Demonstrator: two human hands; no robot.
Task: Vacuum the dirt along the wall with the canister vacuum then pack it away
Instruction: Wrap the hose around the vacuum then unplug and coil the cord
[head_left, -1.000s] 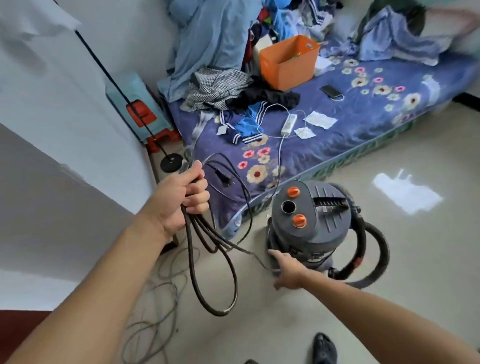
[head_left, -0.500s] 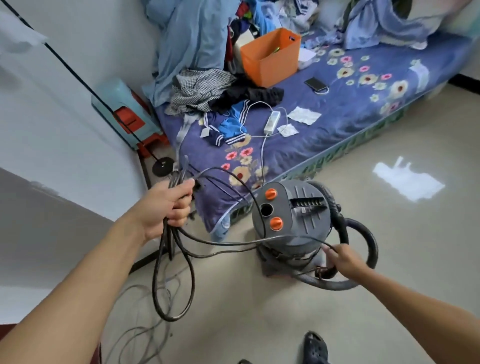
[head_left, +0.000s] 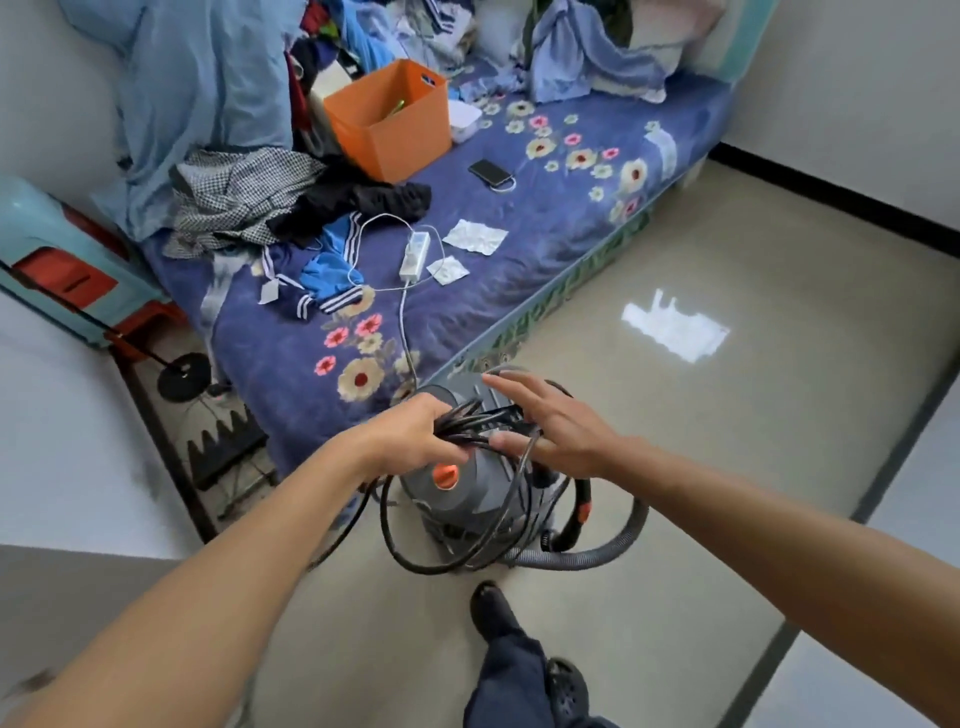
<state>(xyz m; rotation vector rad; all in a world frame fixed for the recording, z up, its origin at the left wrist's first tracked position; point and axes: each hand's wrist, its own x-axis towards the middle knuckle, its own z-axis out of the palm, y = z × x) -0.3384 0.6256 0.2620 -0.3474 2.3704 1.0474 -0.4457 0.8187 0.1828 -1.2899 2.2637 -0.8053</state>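
The grey canister vacuum (head_left: 470, 491) with an orange button stands on the floor just off the bed's edge. My left hand (head_left: 415, 436) grips a bundle of black power cord (head_left: 447, 540) over the vacuum's lid, and the loops hang down the canister's front. My right hand (head_left: 550, 423) hovers beside the bundle with fingers spread and straight, its thumb touching the cord. The grey ribbed hose (head_left: 587, 556) curls round the vacuum's base on the right.
A low bed (head_left: 561, 218) with a blue floral sheet carries clothes, an orange box (head_left: 389, 122), a phone and a white power strip. A black floor-lamp base (head_left: 184, 376) and a serrated black part lie by the left wall. My feet (head_left: 491, 610) stand below the vacuum.
My left hand has carried the coiled cord right, onto the vacuum's top. My right hand has left the hose and come up beside the cord with fingers spread.
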